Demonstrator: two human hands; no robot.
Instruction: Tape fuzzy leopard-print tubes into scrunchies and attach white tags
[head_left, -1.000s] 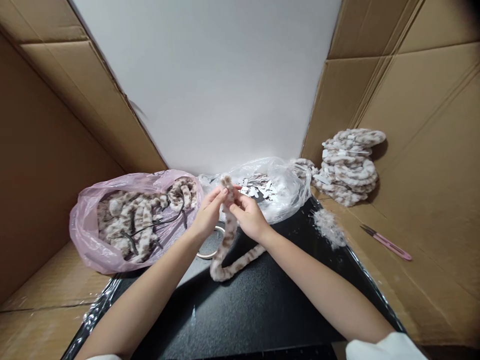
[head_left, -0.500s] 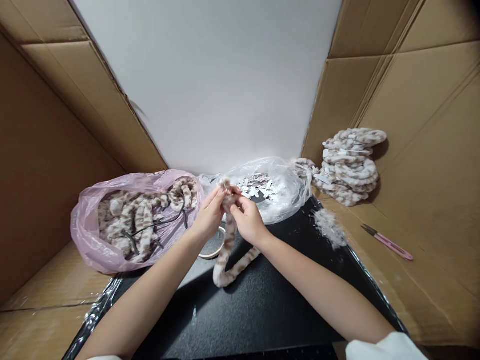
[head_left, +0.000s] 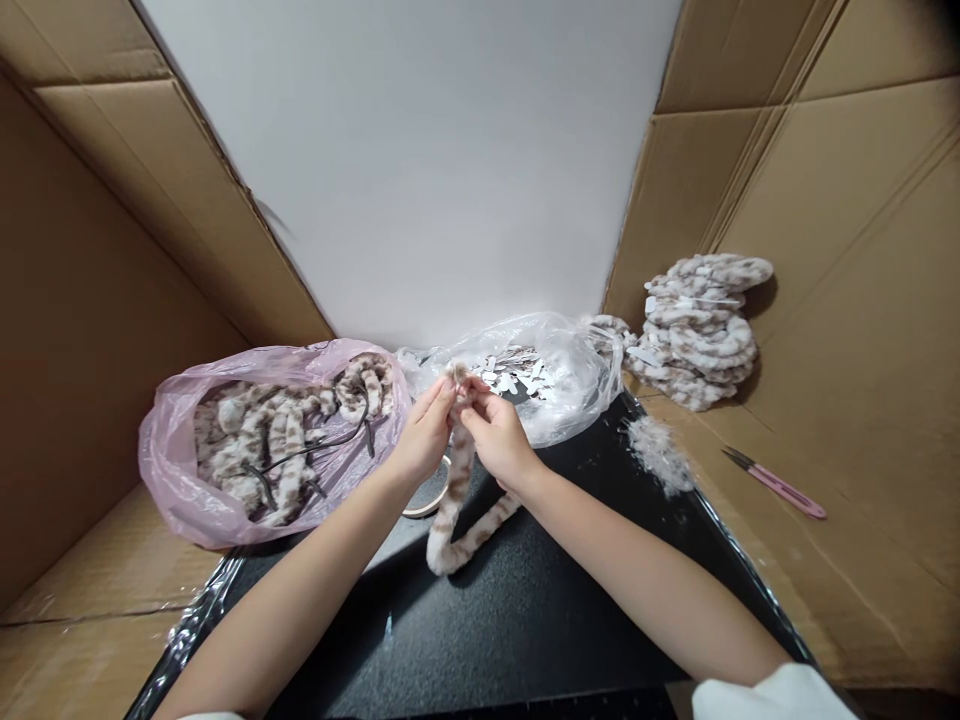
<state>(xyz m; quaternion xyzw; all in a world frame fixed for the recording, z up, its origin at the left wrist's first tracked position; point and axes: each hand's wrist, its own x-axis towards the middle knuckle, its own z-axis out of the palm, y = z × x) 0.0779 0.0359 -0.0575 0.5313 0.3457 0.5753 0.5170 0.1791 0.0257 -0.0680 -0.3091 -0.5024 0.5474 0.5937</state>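
I had both hands up over the far part of the black mat (head_left: 525, 610), pinching the upper end of a furry spotted band (head_left: 459, 500). My left hand (head_left: 424, 437) gripped that end from the left with fingertips closed on the fur, and my right hand (head_left: 496, 437) held it from the right, thumb and forefinger nipped together at the very tip. The band hung down between my wrists, curved at its lowest point just above the mat, and came back up toward my right wrist. Behind it, near my left hand, a pale ring (head_left: 429, 500) lay on the mat.

To the left sat a pink plastic bag (head_left: 176, 470), open and full of more spotted bands. Just beyond my hands lay a clear plastic bag (head_left: 577, 385) holding small white tags. On the right, against the cardboard wall (head_left: 847, 250), a stack of finished bands (head_left: 701, 330) was piled up. A tuft of loose fluff (head_left: 658, 452) rested at the mat's right edge, and pink thread snips (head_left: 776, 483) lay on the cardboard farther right.
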